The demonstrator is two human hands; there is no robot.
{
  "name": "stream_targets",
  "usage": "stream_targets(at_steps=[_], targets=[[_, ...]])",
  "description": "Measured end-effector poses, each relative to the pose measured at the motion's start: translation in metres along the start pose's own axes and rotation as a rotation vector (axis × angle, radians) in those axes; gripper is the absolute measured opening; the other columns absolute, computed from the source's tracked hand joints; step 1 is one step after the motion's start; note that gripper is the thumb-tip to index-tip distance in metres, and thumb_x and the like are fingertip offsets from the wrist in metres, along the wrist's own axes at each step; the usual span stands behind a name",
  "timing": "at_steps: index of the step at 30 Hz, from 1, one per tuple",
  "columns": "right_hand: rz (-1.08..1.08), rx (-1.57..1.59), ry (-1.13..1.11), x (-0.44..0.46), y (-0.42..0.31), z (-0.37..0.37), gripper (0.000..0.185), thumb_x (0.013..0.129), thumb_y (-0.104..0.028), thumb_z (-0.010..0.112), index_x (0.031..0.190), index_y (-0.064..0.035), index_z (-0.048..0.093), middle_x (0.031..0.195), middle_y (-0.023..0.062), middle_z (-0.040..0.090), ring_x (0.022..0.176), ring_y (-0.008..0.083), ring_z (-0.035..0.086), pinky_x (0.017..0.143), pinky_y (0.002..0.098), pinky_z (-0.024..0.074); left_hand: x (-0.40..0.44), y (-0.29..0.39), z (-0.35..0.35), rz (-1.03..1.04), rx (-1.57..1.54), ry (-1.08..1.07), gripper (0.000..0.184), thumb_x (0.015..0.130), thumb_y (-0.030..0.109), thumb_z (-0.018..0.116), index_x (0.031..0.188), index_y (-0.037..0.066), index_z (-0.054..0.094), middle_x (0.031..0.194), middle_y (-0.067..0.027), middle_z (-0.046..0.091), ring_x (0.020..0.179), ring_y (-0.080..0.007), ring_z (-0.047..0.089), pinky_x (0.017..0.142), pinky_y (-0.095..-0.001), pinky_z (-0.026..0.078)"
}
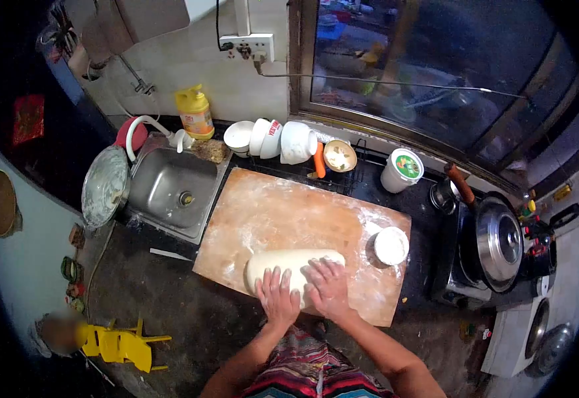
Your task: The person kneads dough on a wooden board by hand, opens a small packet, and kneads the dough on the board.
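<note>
Resting the left hand (pixel 278 298) palm-down on the near left part of a smooth, cream-coloured, log-shaped mass of dough (pixel 299 261), with fingers straight and slightly spread; resting the right hand (pixel 327 286) palm-down on its right part, with fingers parted and a little bent. Touching the dough with both hands side by side, without closing around it; cannot tell how firmly. Stretched out crosswise in the near half of a rectangular, pale-brown wooden board (pixel 283 205) streaked with white powder. On the board's right side, near the dough, a round white tub of white powder (pixel 391 246). To the left of the board, a rectangular stainless-steel sink (pixel 163 179); beyond its far edge, a row of white bowls (pixel 299 142) and a white plastic bucket with a green label (pixel 402 171). Well apart, at right, a domed silver metal lid (pixel 499 242).
</note>
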State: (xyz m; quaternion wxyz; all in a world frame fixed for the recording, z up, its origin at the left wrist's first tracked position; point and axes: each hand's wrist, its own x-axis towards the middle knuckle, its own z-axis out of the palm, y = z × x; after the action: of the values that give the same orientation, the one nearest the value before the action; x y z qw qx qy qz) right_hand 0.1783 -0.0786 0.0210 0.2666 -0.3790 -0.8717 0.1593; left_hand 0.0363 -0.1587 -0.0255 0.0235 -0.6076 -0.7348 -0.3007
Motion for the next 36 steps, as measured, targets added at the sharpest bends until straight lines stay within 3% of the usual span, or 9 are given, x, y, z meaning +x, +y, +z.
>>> stream_targets(at_steps=[8,16,17,24,25,27,29,32,36], targets=[[0.042,-0.034,-0.072,0.064,0.025,0.054,0.055,0.078,-0.035,0.062,0.131,-0.0182,0.056,0.134,0.0112,0.052,0.128,0.0330,0.044,0.107,0.0596,0.0242,0.050,-0.046,0.029,0.033,0.051,0.092,0.054,0.090,0.040,0.047,0.133,0.009,0.054,0.137,-0.0159,0.048,0.131,-0.0391,0.042,0.110,-0.0607,0.022],[0.300,-0.056,-0.094,0.180,0.063,0.087,0.032,0.091,-0.028,0.049,0.111,-0.0093,0.067,0.106,0.0125,0.066,0.104,0.0298,0.058,0.091,0.0443,0.0383,0.189,-0.103,0.064,0.042,-0.029,0.005,0.036,0.083,0.028,0.056,0.104,0.000,0.063,0.110,-0.0187,0.063,0.110,-0.0369,0.055,0.098,-0.0533,0.035],[0.265,-0.206,-0.099,0.192,0.074,0.094,0.024,0.091,-0.028,0.052,0.098,-0.0112,0.068,0.093,0.0112,0.068,0.087,0.0304,0.064,0.078,0.0456,0.0453,0.206,-0.110,0.072,0.010,-0.029,-0.043,0.033,0.084,0.029,0.056,0.100,0.001,0.064,0.105,-0.0180,0.064,0.106,-0.0362,0.058,0.095,-0.0517,0.038],[0.301,-0.311,-0.237,0.233,0.107,0.113,0.026,0.095,-0.022,0.045,0.094,-0.0062,0.066,0.091,0.0178,0.069,0.079,0.0346,0.068,0.067,0.0508,0.0530,0.275,-0.123,0.095,0.020,-0.017,-0.063,0.025,0.093,0.023,0.046,0.092,0.005,0.063,0.096,-0.0157,0.067,0.095,-0.0357,0.062,0.085,-0.0488,0.042],[0.245,-0.297,-0.247,0.227,0.106,0.110,0.026,0.095,-0.021,0.045,0.095,-0.0057,0.066,0.091,0.0181,0.069,0.080,0.0354,0.068,0.069,0.0511,0.0531,0.269,-0.130,0.092,0.131,0.038,-0.295,0.030,0.097,0.026,0.040,0.102,0.008,0.063,0.097,-0.0161,0.067,0.096,-0.0364,0.063,0.089,-0.0472,0.043],[0.030,-0.334,-0.443,0.218,0.116,0.107,0.028,0.094,-0.024,0.045,0.104,-0.0058,0.064,0.099,0.0193,0.068,0.088,0.0376,0.066,0.077,0.0514,0.0520,0.249,-0.141,0.086,0.142,-0.107,-0.442,0.033,0.098,0.028,0.037,0.107,0.009,0.062,0.101,-0.0169,0.066,0.101,-0.0360,0.061,0.090,-0.0474,0.042],[0.098,-0.142,-0.336,0.193,0.082,0.078,0.028,0.093,-0.024,0.048,0.108,-0.0057,0.064,0.104,0.0199,0.066,0.093,0.0381,0.064,0.081,0.0512,0.0501,0.224,-0.144,0.059,0.191,-0.259,-0.474,0.042,0.099,0.037,0.034,0.115,0.008,0.060,0.113,-0.0182,0.063,0.113,-0.0338,0.056,0.095,-0.0497,0.039],[0.056,-0.047,-0.260,0.132,0.007,0.020,0.036,0.088,-0.024,0.057,0.119,-0.0063,0.061,0.115,0.0191,0.061,0.106,0.0376,0.058,0.088,0.0492,0.0452,0.218,-0.116,-0.024,-0.211,-0.398,-0.835,0.045,0.097,0.042,0.042,0.118,0.006,0.059,0.123,-0.0189,0.059,0.120,-0.0336,0.052,0.099,-0.0513,0.035],[-0.117,0.041,-0.290,0.029,-0.034,-0.006,0.047,0.079,-0.016,0.067,0.125,-0.0089,0.057,0.125,0.0150,0.057,0.112,0.0345,0.054,0.093,0.0477,0.0409,0.100,-0.063,-0.008,0.025,0.088,-0.247,0.047,0.091,0.036,0.055,0.124,0.002,0.059,0.131,-0.0224,0.055,0.127,-0.0388,0.046,0.109,-0.0557,0.027]])
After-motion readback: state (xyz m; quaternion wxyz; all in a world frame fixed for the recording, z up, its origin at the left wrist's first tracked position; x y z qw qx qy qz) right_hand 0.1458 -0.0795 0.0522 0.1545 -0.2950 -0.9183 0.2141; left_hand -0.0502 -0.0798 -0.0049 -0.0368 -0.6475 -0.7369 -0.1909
